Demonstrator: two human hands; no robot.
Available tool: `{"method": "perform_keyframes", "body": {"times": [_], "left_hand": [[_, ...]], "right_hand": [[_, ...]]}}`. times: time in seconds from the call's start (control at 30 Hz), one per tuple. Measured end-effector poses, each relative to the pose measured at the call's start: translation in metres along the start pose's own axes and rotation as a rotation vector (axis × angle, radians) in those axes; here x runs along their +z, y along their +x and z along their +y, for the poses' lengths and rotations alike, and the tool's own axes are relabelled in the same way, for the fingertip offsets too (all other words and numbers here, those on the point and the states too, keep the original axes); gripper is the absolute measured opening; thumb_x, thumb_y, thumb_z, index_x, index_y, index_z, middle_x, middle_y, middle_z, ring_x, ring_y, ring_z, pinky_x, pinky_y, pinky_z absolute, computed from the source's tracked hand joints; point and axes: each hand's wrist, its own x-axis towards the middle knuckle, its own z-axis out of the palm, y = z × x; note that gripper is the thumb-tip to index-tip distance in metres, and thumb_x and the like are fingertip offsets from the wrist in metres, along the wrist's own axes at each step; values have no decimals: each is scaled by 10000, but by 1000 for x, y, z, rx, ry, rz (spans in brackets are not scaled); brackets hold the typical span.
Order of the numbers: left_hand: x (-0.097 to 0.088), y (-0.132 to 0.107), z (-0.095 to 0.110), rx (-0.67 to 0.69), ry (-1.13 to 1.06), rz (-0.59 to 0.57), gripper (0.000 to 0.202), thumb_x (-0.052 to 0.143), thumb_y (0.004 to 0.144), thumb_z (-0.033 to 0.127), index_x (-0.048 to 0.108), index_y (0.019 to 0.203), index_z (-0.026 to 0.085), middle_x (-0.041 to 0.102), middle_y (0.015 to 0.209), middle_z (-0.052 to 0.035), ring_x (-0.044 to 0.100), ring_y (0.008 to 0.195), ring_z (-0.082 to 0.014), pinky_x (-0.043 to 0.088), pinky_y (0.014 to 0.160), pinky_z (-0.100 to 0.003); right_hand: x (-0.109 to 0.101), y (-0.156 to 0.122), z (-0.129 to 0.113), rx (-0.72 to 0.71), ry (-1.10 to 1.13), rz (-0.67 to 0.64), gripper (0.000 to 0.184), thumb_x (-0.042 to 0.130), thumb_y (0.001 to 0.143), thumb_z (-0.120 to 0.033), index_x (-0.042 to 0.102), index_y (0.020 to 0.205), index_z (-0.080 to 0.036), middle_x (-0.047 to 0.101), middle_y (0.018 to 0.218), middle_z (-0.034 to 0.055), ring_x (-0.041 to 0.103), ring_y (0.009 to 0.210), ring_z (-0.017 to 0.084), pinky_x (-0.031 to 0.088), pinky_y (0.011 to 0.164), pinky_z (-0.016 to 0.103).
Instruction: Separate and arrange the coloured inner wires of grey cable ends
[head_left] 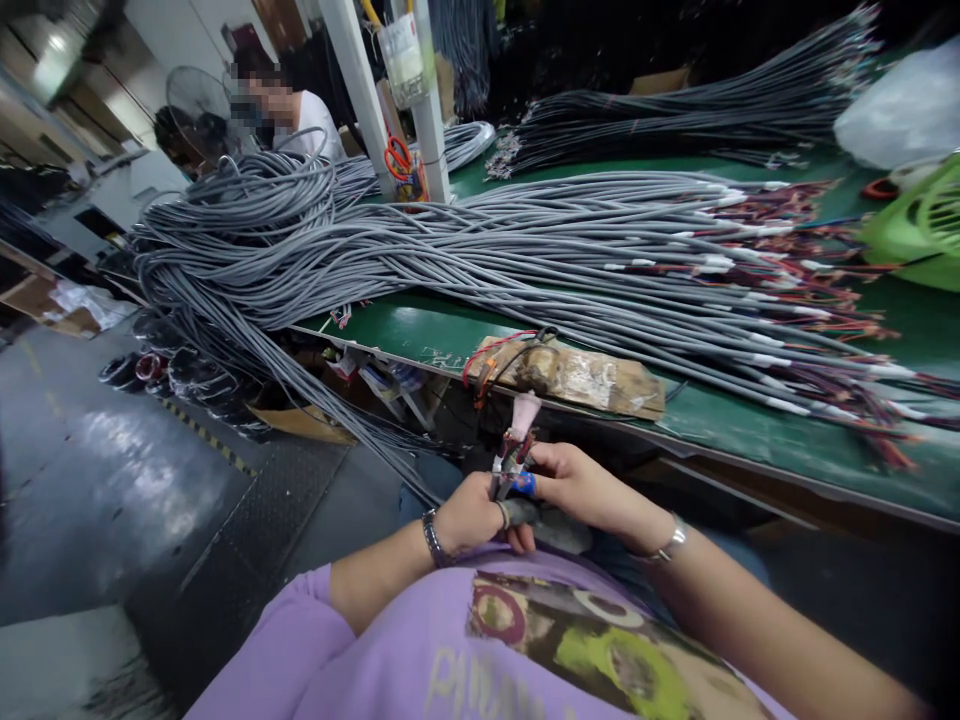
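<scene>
Close to my body, my left hand (471, 515) is closed around the end of a grey cable (504, 478). White wrapping and dark and reddish wires show at that end. My right hand (574, 485) meets it from the other side, thumb and fingers pinched at the wires, with blue tape (523, 483) around a finger. Just beyond the wires is a pale pinkish tip (525, 410), whose kind I cannot make out. A worn wooden block (592, 380) with a red and a black wire sits on the bench edge above my hands.
Many grey cables (420, 245) with stripped, coloured ends lie along the green bench (397, 330). Black cable bundles (675, 120) lie behind them. A green basket (919, 220) and a plastic bag (904, 105) stand right. A white post (431, 120) rises mid-bench; a person (311, 120) is beyond.
</scene>
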Motion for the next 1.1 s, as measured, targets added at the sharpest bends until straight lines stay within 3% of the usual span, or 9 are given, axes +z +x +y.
{"method": "perform_keyframes", "body": {"times": [0.17,0.27,0.4,0.6,0.83,1.1], "left_hand": [[-1,-1,0,113,-97,164,471,727,635,561,593,578,114,618,501,-60,548,419,-121,435,460,-236],[-1,0,-3,174,-150,246,466,710,667,567,608,656,113,636,522,-58,561,426,-126,431,453,-228],[0,2,-4,181,-115,211,489,697,673,595,619,658,113,651,538,-71,581,453,-135,453,479,-236],[-2,1,-5,114,10,99,460,783,578,556,610,611,132,637,510,-49,603,475,-155,502,547,-279],[-5,3,-8,189,-242,370,487,720,636,594,562,675,135,649,527,-54,613,459,-154,437,465,-227],[-2,5,-12,183,-313,392,511,736,594,602,522,684,146,649,526,-57,654,513,-189,464,489,-245]], "right_hand": [[-10,-6,8,-13,54,166,388,713,711,-545,694,791,-166,678,750,33,578,688,162,467,653,280],[-7,-10,20,49,145,223,426,740,674,-561,684,823,-166,665,757,37,554,649,144,452,590,261],[11,-12,27,19,244,338,354,759,670,-515,638,721,-186,600,604,-10,485,532,111,410,516,244],[22,-6,19,22,201,210,329,760,654,-485,576,654,-212,588,520,-19,489,413,126,410,455,276],[19,2,25,-7,127,411,349,759,642,-509,602,621,-198,566,583,-13,452,544,123,403,542,266],[20,0,28,4,183,387,333,749,667,-504,622,653,-196,552,600,-12,430,547,123,373,532,265]]}}
